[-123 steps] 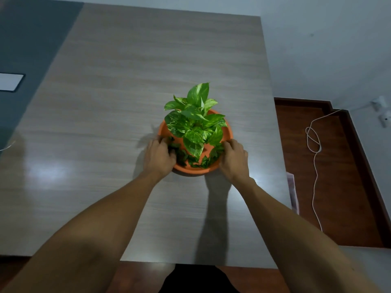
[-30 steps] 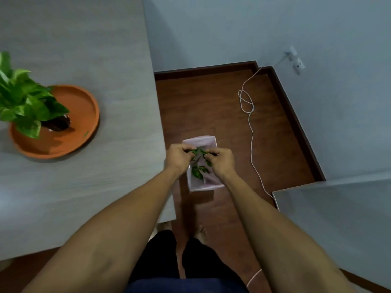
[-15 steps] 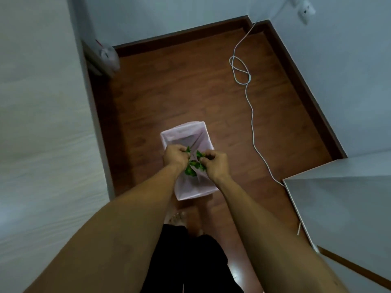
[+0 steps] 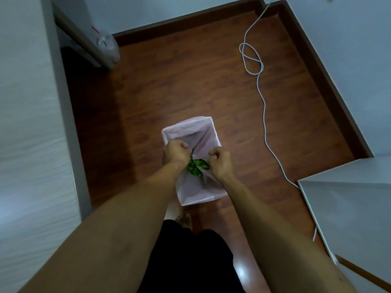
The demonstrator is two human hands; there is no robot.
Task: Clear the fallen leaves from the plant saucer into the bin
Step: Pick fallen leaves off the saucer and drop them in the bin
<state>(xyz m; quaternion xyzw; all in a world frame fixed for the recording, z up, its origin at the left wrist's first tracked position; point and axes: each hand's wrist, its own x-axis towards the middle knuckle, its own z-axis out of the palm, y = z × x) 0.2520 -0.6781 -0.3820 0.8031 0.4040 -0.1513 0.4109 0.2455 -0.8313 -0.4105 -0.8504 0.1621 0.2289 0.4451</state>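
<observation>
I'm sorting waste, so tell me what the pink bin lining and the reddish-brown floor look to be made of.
The pink bin lining looks like thin plastic film: translucent, creased, slack over the rim. The reddish-brown floor looks like wood or wood-look laminate, semi-glossy: plank seams, grain streaks and a light glare near the person's legs. Which of the two, I cannot tell.

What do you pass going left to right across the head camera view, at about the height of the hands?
Grey table top → left hand → green leaves → right hand → white cable → grey wall. The pink-lined bin sits behind both hands, so it has no single place.
</observation>
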